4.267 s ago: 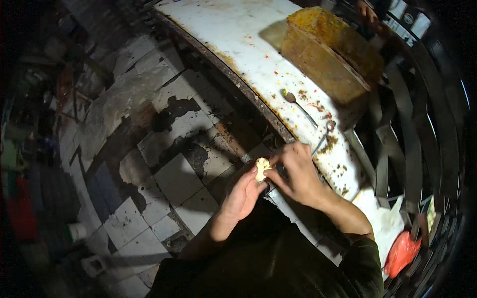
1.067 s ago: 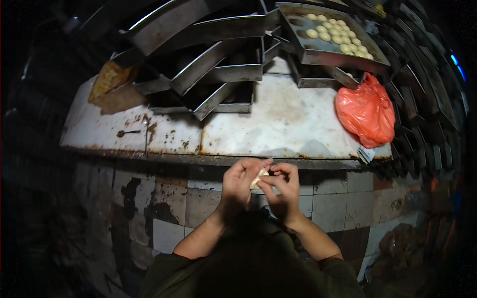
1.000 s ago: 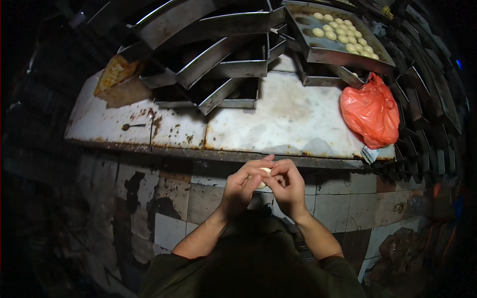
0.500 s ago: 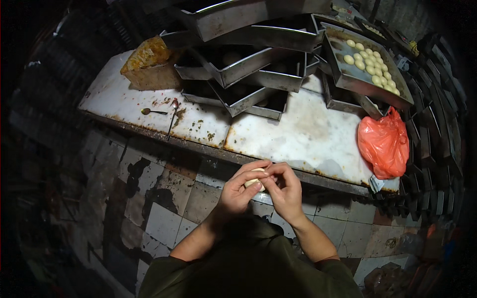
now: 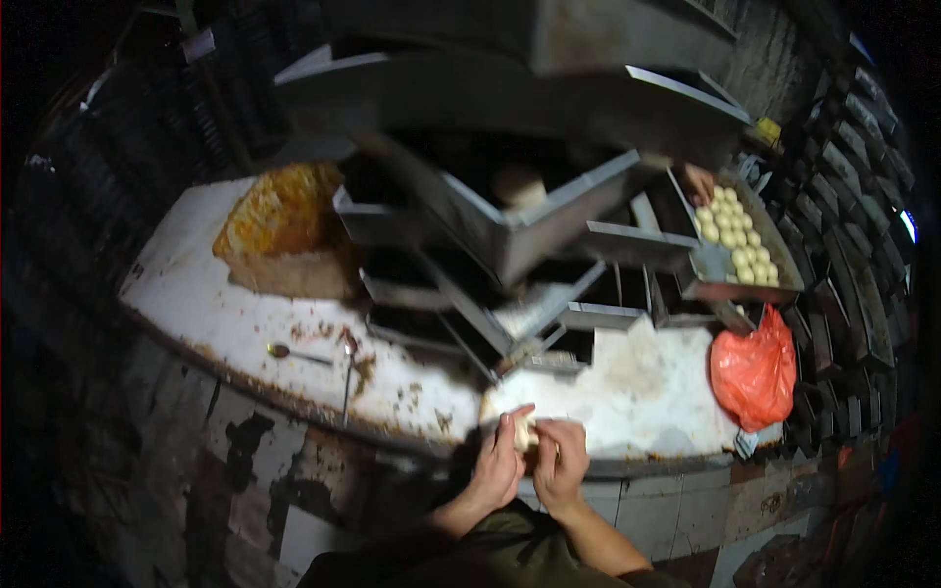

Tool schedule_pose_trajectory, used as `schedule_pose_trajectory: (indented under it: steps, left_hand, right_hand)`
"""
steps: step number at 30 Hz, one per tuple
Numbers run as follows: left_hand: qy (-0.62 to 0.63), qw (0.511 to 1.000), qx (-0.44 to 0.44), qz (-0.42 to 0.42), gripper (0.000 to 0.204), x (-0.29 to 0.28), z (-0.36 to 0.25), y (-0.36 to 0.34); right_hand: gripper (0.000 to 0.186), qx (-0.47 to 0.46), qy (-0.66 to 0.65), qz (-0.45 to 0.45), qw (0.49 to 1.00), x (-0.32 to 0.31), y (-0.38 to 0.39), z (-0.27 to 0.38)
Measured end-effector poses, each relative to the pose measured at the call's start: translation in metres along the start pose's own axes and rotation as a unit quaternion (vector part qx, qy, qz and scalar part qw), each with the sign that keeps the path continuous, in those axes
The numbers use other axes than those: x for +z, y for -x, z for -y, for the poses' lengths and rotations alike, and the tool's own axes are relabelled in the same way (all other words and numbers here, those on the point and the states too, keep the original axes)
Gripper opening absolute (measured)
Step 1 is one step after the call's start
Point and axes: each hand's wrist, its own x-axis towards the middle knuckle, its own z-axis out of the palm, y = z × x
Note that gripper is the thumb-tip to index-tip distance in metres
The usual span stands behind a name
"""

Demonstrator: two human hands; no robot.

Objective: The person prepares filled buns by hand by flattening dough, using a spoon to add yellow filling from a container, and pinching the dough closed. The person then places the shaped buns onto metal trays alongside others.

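A small pale piece of dough is between my two hands, just over the table's front edge. My left hand cradles it from the left, its fingers curled round the side. On the right, the bent fingers and thumb of my right hand pinch at its edge. Fingers cover part of the dough. At the back right, a metal tray holds several round dough balls, and a co-worker's hand reaches among them.
Stacked metal trays rise from the white table. At left stand an orange-stained box and two spoons, one a spoon lying flat. A red plastic bag sits at the right. More trays are stacked beyond.
The view has tilted up, so the table and trays sit lower. My hands have opened slightly around the dough. A co-worker's hand has appeared at the tray of dough balls.
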Motion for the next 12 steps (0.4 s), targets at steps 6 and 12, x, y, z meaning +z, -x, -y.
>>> schedule_pose_trajectory:
  steps: [6,12]
  left_hand:
    - [-0.52,0.716,-0.266,0.383,0.061,-0.02,-0.123,-0.043]
    - [-0.321,0.559,0.198,0.739,0.063,-0.005,-0.277,-0.074]
  right_hand:
    - [0.037,0.405,-0.054,0.415,0.813,-0.042,-0.07,0.018]
    - [0.024,0.028,-0.085,0.595,0.799,-0.16,-0.299,0.139]
